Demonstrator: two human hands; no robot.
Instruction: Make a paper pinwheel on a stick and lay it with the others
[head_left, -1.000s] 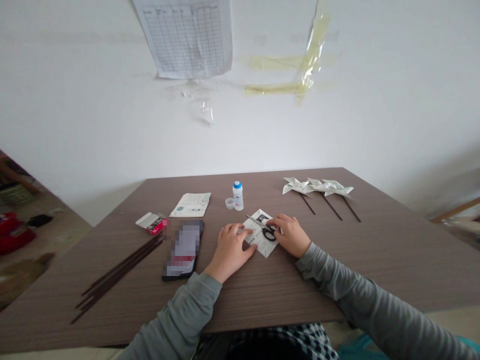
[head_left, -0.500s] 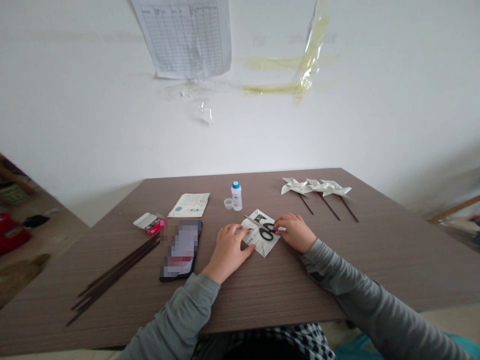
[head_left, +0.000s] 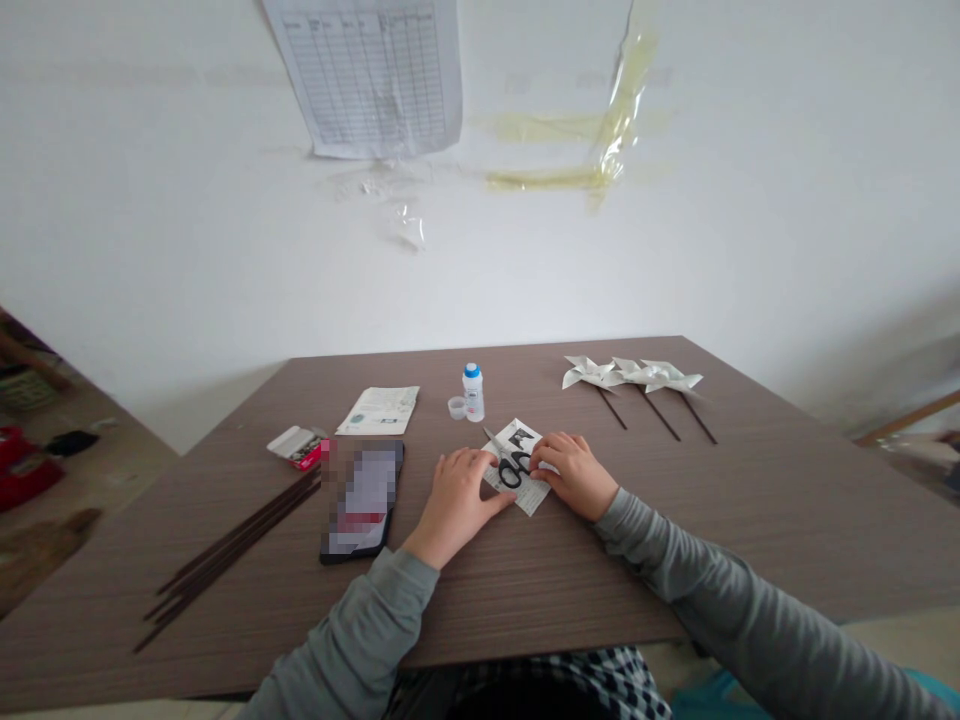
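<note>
a white wall (head_left: 525, 270) with a printed sheet (head_left: 375, 80) taped up on it stands behind a brown worktop (head_left: 750, 540). near the middle lies a printed paper square (head_left: 531, 497), one corner towards the near edge, with black-handled scissors (head_left: 513, 460) lying across it, tips pointing far left. the left hand (head_left: 456, 498) rests at the paper's left side, thumb and fingers spread wide apart. the right hand (head_left: 576, 475) is at its right side, fingers gathered close beside the scissors' handles; i cannot tell whether they grip anything. just beyond the paper stands a blue-capped bottle (head_left: 473, 397), a small clear cup (head_left: 457, 408) beside it. three paper pinwheels (head_left: 670, 377) lie far right; a phone (head_left: 364, 500) and dark sticks (head_left: 232, 545) lie left.
</note>
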